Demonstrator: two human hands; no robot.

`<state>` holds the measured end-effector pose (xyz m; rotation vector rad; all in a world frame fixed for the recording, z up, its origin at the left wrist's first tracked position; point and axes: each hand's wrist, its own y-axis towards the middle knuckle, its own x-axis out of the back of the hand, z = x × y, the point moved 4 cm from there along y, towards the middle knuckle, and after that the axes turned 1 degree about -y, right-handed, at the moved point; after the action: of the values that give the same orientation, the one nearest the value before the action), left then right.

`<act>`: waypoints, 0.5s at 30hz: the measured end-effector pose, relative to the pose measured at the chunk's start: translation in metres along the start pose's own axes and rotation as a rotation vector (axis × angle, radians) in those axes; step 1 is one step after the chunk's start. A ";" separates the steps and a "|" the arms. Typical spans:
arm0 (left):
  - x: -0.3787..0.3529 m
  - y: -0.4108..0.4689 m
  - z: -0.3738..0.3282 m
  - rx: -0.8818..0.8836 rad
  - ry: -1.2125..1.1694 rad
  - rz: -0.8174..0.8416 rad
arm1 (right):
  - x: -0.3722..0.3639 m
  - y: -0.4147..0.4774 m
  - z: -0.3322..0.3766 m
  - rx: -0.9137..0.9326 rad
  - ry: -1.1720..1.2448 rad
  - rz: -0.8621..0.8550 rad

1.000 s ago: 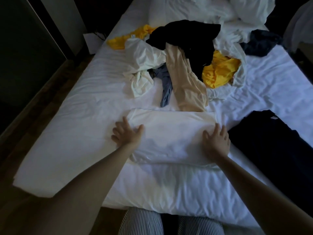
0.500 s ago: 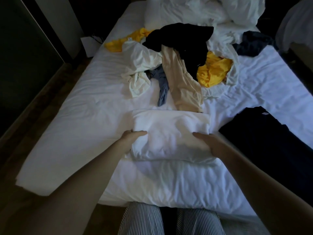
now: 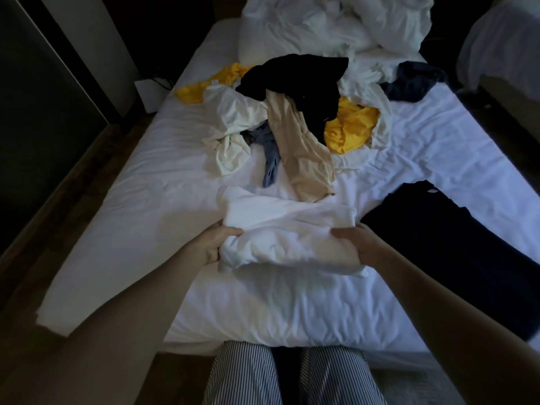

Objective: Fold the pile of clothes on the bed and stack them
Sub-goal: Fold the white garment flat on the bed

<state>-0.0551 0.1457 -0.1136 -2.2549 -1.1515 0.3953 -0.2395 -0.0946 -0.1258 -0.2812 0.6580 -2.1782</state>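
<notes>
I clench the folded white shirt at centre frame, left hand and right hand on its ends, long axis left-right. The dark stack lies just right of it, nearest my right hand, so I judge it goes there.

Crumpled white pillows at the headboard end, white box on the floor beside it.

Folded white garment before jumbled clothes pile.
</notes>
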 end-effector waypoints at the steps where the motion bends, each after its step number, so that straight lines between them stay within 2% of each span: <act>1: -0.003 -0.005 -0.008 -0.020 0.007 0.017 | 0.002 -0.007 0.007 0.006 0.022 0.005; 5: -0.029 -0.020 -0.041 -0.099 0.083 0.111 | 0.022 -0.032 0.035 0.060 0.074 -0.030; 8: -0.054 -0.028 -0.064 -0.184 0.118 0.119 | 0.042 -0.051 0.052 0.116 0.117 -0.066; 15: -0.138 -0.037 -0.087 -0.165 0.157 0.230 | 0.123 -0.099 0.056 0.258 0.173 -0.163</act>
<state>-0.1165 0.0203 -0.0214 -2.5228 -0.8756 0.2125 -0.3597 -0.1575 -0.0275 -0.0099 0.4527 -2.4335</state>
